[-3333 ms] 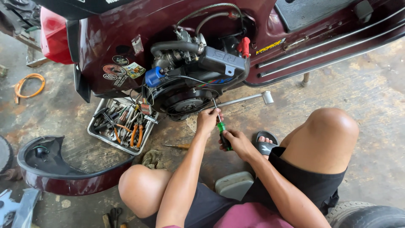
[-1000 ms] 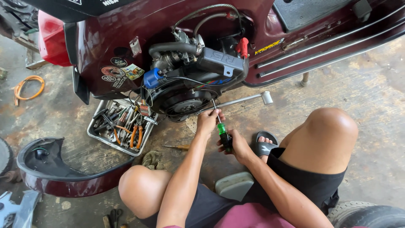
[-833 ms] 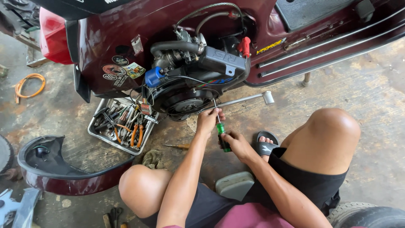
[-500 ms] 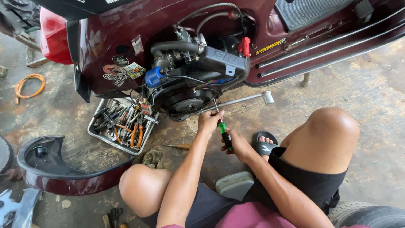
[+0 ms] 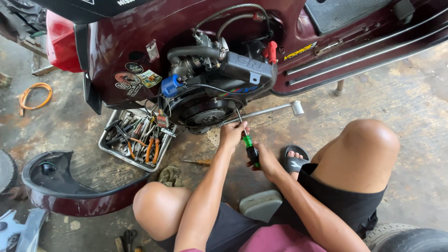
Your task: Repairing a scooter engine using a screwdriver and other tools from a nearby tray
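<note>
A dark red scooter (image 5: 196, 28) lies with its engine (image 5: 210, 95) exposed in front of me. My right hand (image 5: 267, 161) grips the green and black handle of a screwdriver (image 5: 250, 148) whose shaft points up into the engine's lower edge. My left hand (image 5: 232, 134) pinches the shaft near its tip, just under the round engine cover. A chrome kick lever (image 5: 275, 109) runs to the right above both hands.
A metal tray (image 5: 112, 151) of pliers and wrenches sits on the concrete at the left. A loose dark red side panel (image 5: 70, 191) lies beyond my left knee. A small screwdriver (image 5: 198, 162), a rag (image 5: 170, 175), an orange hose coil (image 5: 35, 95) and a tyre (image 5: 410, 238) are nearby.
Both hands stay on the screwdriver at the engine, with only slight shifts of the handle. The view has moved a little.
</note>
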